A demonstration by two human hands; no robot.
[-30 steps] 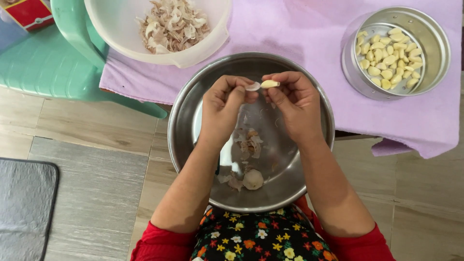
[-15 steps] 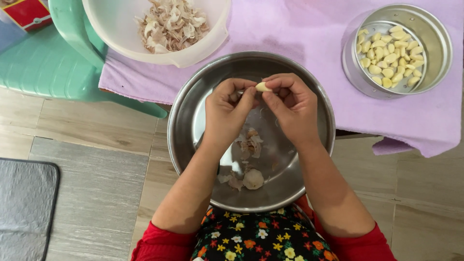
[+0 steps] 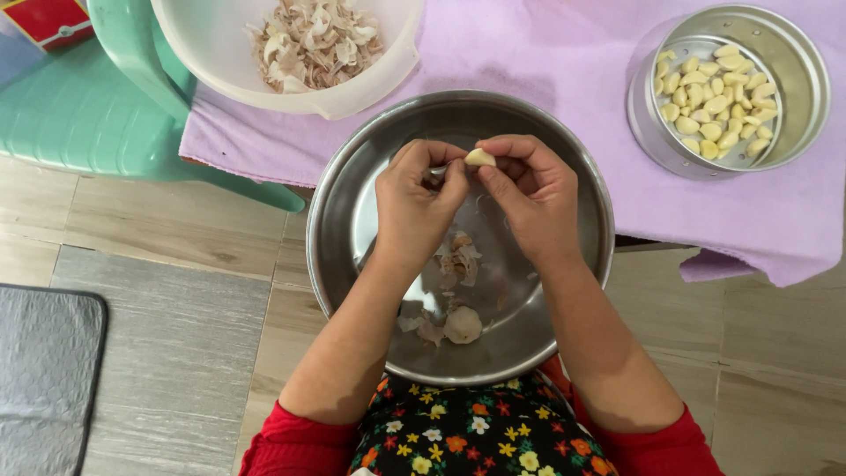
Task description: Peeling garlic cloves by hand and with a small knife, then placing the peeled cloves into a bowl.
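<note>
Purple cloth (image 3: 546, 62), red box (image 3: 48, 22) top-left, hands' grip on clove (image 3: 479, 158)

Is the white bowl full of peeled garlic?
No, the white bowl holds only dry papery garlic skins; the peeled cloves sit in the round metal tin at the right.

Your hands meet over the steel bowl (image 3: 352, 189), whose raised rim rings them. Inside it, peel scraps (image 3: 456, 257) and a garlic piece (image 3: 462, 324) lie below your wrists. Ahead, the white bowl (image 3: 220, 62) overhangs the rim. Open purple cloth (image 3: 546, 62) offers passage toward the metal dish (image 3: 797, 53).
</note>
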